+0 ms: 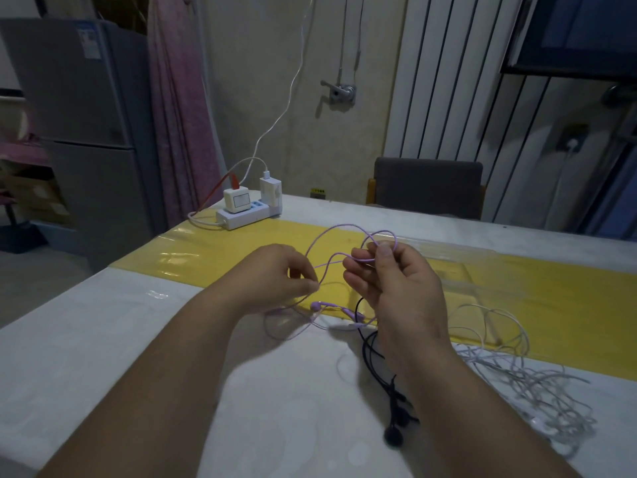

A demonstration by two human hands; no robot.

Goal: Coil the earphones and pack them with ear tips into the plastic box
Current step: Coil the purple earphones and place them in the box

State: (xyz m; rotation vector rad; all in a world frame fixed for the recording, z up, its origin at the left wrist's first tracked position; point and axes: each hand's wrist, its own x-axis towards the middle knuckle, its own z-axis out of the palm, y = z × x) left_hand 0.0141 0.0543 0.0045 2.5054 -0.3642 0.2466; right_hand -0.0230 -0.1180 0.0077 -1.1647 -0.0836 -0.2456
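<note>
Got the purple earphones (331, 232) in both hands. My right hand (391, 291) is curled round a couple of loops of the cord, thumb pressing them against my fingers. My left hand (275, 277) pinches a strand just beside that, thumb and forefinger closed on it. The cord arcs up and away past both grips, and the purple buds lie on the table (103, 339) right below the gap between my hands. A black pair (393, 436) trails under my right wrist toward me. There's a messy heap of white cables (537, 377) out past my right forearm, and a power strip (241, 213) well beyond my left hand.
</note>
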